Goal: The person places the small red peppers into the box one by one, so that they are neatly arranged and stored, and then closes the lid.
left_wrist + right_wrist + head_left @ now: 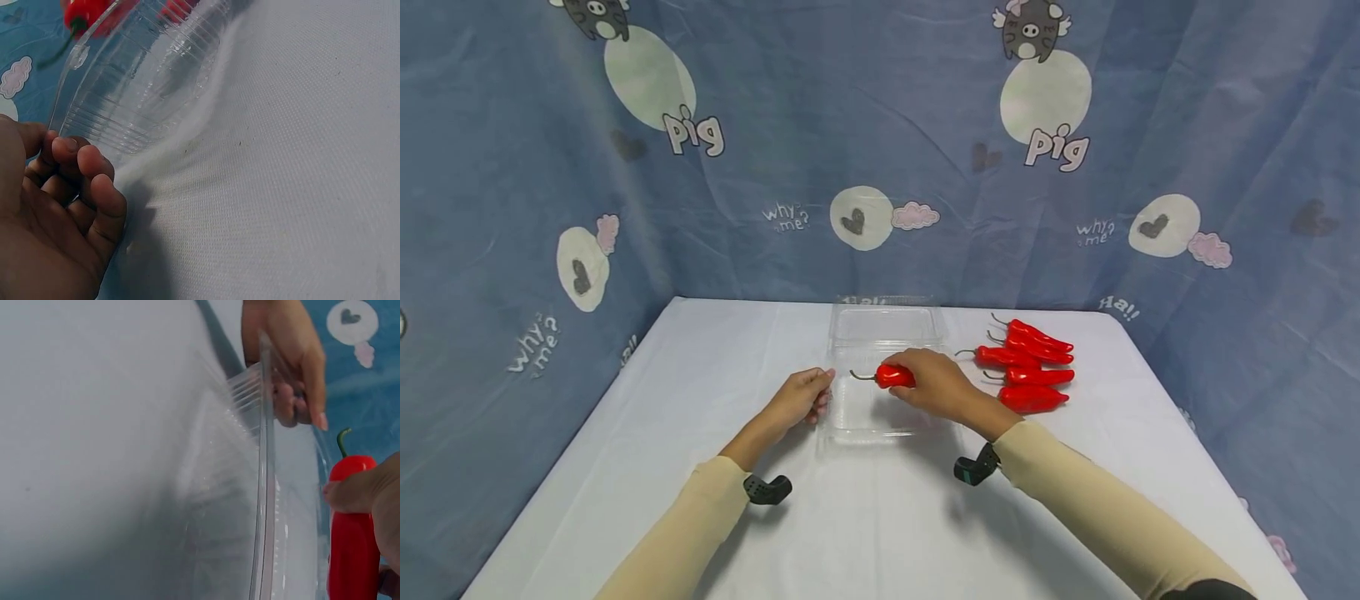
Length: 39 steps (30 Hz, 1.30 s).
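A clear plastic clamshell box (pixel 880 417) lies with its lid (pixel 887 327) folded back on the far side. My left hand (pixel 803 394) pinches the box's left rim between thumb and fingers; the left wrist view shows the grip at the rim (pixel 55 119). Over the box, my right hand (pixel 931 382) holds a red chili pepper (pixel 895 377), its green stem pointing left. In the right wrist view the thumb lies across the red pepper (pixel 355 544), which is beside the box wall (pixel 265 506).
Several red peppers (pixel 1036 354) lie in a loose column on the white table (pixel 625 467), right of the box. A blue patterned cloth (pixel 760 150) hangs behind the table and along both sides.
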{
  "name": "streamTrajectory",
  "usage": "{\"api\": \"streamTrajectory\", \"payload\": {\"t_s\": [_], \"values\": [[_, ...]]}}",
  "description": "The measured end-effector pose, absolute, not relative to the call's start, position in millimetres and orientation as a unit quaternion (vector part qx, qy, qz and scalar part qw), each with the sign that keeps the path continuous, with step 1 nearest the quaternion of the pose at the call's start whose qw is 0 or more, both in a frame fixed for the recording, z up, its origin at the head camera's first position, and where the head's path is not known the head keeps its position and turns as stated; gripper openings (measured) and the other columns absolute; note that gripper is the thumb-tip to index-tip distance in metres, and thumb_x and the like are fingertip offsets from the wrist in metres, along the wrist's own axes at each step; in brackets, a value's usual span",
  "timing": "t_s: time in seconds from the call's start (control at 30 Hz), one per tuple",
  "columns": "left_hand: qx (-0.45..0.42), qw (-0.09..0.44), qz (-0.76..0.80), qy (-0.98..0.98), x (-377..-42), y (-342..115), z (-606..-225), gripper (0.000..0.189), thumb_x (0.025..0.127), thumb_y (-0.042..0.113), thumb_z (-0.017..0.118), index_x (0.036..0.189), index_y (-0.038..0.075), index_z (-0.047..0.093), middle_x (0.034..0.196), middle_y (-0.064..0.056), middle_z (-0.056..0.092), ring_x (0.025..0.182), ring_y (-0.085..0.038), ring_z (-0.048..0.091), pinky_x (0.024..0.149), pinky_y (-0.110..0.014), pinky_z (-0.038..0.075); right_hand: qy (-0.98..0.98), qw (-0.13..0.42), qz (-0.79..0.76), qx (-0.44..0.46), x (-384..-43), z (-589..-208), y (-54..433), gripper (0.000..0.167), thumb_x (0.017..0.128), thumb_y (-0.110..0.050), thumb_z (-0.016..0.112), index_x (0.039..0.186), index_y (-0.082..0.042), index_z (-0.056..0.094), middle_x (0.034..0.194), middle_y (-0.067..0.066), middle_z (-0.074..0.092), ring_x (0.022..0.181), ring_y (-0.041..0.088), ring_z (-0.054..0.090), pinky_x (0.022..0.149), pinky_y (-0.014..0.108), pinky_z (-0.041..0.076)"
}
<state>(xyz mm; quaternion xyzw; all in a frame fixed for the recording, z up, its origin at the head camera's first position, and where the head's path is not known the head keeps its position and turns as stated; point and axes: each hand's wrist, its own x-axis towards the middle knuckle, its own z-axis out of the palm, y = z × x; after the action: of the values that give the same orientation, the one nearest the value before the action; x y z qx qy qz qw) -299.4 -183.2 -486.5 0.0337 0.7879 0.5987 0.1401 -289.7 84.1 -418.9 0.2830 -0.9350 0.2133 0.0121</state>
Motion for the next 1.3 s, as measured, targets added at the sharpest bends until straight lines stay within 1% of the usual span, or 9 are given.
{"api": "streamTrajectory", "payload": {"t_s": [0.33, 0.53, 0.67, 0.87, 1.0, 1.17, 1.3], "values": [[0.039, 0.142, 0.587, 0.796, -298.4, -180.3, -484.6, 0.043, 0.106, 0.043, 0.049, 0.080, 0.009, 0.048, 0.070, -0.001, 0.050, 0.059, -0.014, 0.048, 0.054, -0.027, 0.044, -0.951, -0.002, 0.157, 0.268, -309.1, -435.0, 60.5, 0.038, 0.090, -0.024, 0.077, 0.126, -0.016, 0.068, 0.114, 0.001, 0.071, 0.101, 0.019, 0.064, 0.089, 0.038, 0.052], [0.051, 0.143, 0.592, 0.791, -299.3, -177.6, -483.8, 0.041, 0.108, 0.037, 0.048, 0.079, 0.008, 0.047, 0.069, -0.001, 0.048, 0.059, -0.016, 0.048, 0.052, -0.027, 0.042, -0.957, -0.007, 0.144, 0.250, -314.7, -443.2, 51.4, 0.035, 0.090, -0.023, 0.076, 0.124, -0.017, 0.069, 0.111, 0.001, 0.072, 0.098, 0.020, 0.065, 0.089, 0.039, 0.053], [0.052, 0.147, 0.596, 0.788, -299.6, -178.1, -484.8, 0.041, 0.108, 0.037, 0.048, 0.080, 0.008, 0.046, 0.069, -0.001, 0.048, 0.059, -0.015, 0.048, 0.052, -0.027, 0.042, -0.961, -0.009, 0.134, 0.241, -316.9, -448.1, 47.0, 0.036, 0.090, -0.026, 0.077, 0.124, -0.017, 0.070, 0.110, 0.001, 0.072, 0.097, 0.020, 0.065, 0.088, 0.040, 0.053], [0.051, 0.146, 0.597, 0.787, -298.6, -179.4, -485.0, 0.041, 0.107, 0.039, 0.048, 0.080, 0.009, 0.047, 0.069, -0.001, 0.048, 0.059, -0.015, 0.047, 0.052, -0.027, 0.042, -0.962, 0.013, 0.115, 0.246, -317.5, -455.7, 42.9, 0.038, 0.089, -0.034, 0.079, 0.121, -0.017, 0.070, 0.109, 0.002, 0.073, 0.097, 0.023, 0.066, 0.083, 0.044, 0.053], [0.054, 0.140, 0.600, 0.786, -298.0, -179.6, -484.6, 0.041, 0.108, 0.038, 0.048, 0.080, 0.008, 0.046, 0.069, -0.001, 0.048, 0.058, -0.015, 0.047, 0.052, -0.027, 0.042, -0.963, 0.034, 0.092, 0.251, -316.4, -459.5, 39.9, 0.036, 0.088, -0.035, 0.079, 0.119, -0.018, 0.071, 0.105, 0.002, 0.071, 0.097, 0.025, 0.065, 0.083, 0.046, 0.051], [0.053, 0.135, 0.602, 0.785, -298.8, -181.1, -486.6, 0.042, 0.107, 0.040, 0.049, 0.079, 0.008, 0.047, 0.068, 0.000, 0.048, 0.058, -0.014, 0.047, 0.051, -0.026, 0.043, -0.964, 0.031, 0.074, 0.252, -313.2, -459.0, 35.1, 0.038, 0.087, -0.033, 0.080, 0.119, -0.016, 0.069, 0.106, 0.004, 0.068, 0.098, 0.026, 0.063, 0.086, 0.045, 0.049], [0.046, 0.135, 0.603, 0.785, -298.4, -182.1, -487.0, 0.042, 0.107, 0.040, 0.049, 0.079, 0.009, 0.047, 0.068, 0.000, 0.049, 0.058, -0.014, 0.047, 0.052, -0.026, 0.042, -0.966, 0.029, 0.071, 0.249, -311.8, -459.1, 32.6, 0.038, 0.087, -0.033, 0.081, 0.119, -0.016, 0.068, 0.107, 0.004, 0.068, 0.099, 0.026, 0.062, 0.086, 0.044, 0.049]]}}
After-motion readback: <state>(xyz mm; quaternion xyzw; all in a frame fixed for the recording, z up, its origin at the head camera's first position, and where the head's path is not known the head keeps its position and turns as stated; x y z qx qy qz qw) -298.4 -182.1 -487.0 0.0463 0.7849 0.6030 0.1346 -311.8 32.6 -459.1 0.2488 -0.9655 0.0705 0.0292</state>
